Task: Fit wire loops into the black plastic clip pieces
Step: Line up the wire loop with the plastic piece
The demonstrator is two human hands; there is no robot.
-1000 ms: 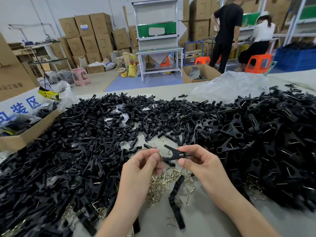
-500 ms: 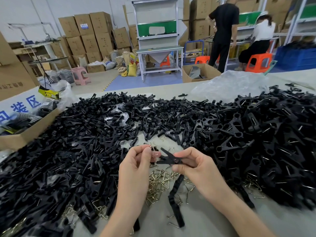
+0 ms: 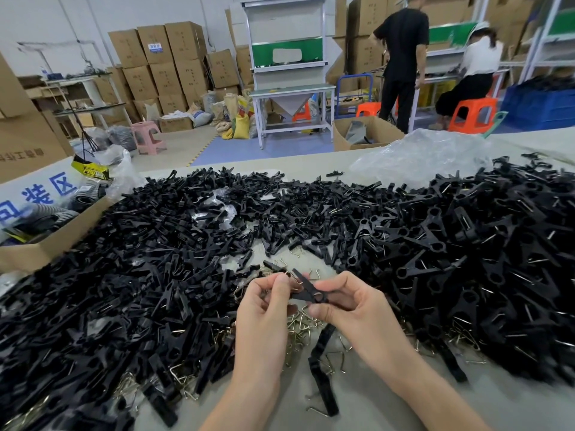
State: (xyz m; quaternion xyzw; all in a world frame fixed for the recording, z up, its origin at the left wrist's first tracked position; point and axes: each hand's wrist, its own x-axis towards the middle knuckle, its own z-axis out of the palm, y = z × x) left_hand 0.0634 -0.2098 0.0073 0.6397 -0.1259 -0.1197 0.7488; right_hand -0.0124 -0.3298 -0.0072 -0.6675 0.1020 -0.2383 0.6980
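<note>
Left hand [image 3: 266, 306] moved in, now pinches end of clip [image 3: 306, 289]; right hand [image 3: 353, 307] grips its middle; wire loop hidden, probably seating

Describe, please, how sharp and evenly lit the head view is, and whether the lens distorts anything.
Head view: soft, even light with barely any shadow; the black plastic clip between left hand and right hand is sharp; the heaps of black clip pieces smear toward the edges; the white, green-panelled rack far right leans inward.
</note>
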